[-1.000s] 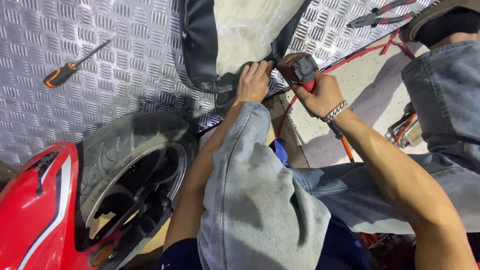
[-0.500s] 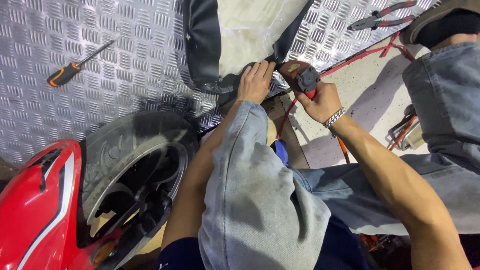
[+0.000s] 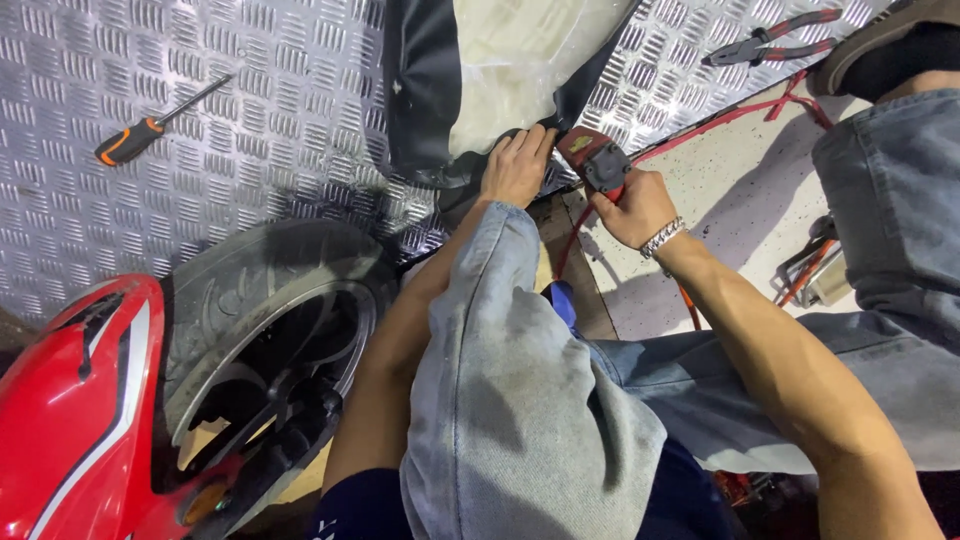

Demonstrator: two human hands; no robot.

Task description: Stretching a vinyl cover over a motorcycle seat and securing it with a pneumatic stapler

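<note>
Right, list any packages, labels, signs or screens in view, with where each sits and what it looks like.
No labels, signs or screens show.
Clear plastic wrap over pale foam of the black seat: top centre, crinkled, whitish, on the chequer-plate floor, above the left hand.

Checker-plate floor (image 3: 280, 130): screwdriver (image 3: 150, 125), pliers (image 3: 770, 35), black seat cover (image 3: 430, 90) lying on it
</note>
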